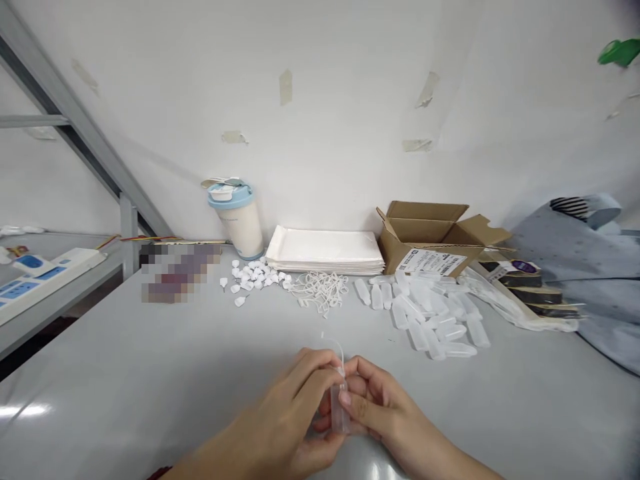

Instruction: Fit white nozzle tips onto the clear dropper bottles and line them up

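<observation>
Close to the table's front, a small translucent plastic case (339,412) stands roughly upright between my hands. My right hand (383,403) grips it from the side, thumb across its front. The fingertips of my left hand (300,403) pinch at its top end, where a thin white cord (341,348) sticks up and curls to the left. What exactly sits under those fingertips is hidden. Farther back lie a pile of white cords (321,291), a scatter of small white caps with thin stems (255,275), and a heap of similar translucent cases (430,310).
Against the wall are a cup with a blue lid (239,223), a stack of white envelopes (325,250) and an opened cardboard box (425,240). Grey patterned cloth (555,247) is at the right. A power strip (45,280) rests on the left side surface.
</observation>
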Motion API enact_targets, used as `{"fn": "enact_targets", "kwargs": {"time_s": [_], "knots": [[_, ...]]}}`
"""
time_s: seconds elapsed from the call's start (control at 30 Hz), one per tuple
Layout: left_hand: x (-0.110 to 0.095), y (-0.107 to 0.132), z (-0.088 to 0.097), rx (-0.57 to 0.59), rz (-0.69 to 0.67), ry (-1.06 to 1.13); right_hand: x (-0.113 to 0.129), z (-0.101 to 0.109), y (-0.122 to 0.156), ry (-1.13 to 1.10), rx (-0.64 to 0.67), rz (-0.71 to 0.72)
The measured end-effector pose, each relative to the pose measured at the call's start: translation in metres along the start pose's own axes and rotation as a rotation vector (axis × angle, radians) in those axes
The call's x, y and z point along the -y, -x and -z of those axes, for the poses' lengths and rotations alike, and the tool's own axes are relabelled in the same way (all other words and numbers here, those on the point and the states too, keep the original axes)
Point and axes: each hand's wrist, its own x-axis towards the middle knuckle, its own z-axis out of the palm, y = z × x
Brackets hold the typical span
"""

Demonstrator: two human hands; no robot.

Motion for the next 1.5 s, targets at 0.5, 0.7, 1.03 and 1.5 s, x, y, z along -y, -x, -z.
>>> {"fn": "enact_targets", "kwargs": {"time_s": [0.5,0.7,1.03,1.5], "knots": [[0.096,0.065,0.11,0.125,0.584,-0.078,-0.004,0.009,-0.005,0.145,-0.139,-0.063],[0.102,0.056,0.127,0.21,0.626,-0.052,-0.003,0.008,-0.005,0.169,-0.177,-0.078],[0.104,0.056,0.138,0.325,0.632,-0.07,-0.001,0.009,-0.006,0.159,-0.175,-0.084],[0.109,0.061,0.138,0.331,0.613,-0.139,-0.004,0.013,-0.005,0.164,-0.106,-0.065]]}}
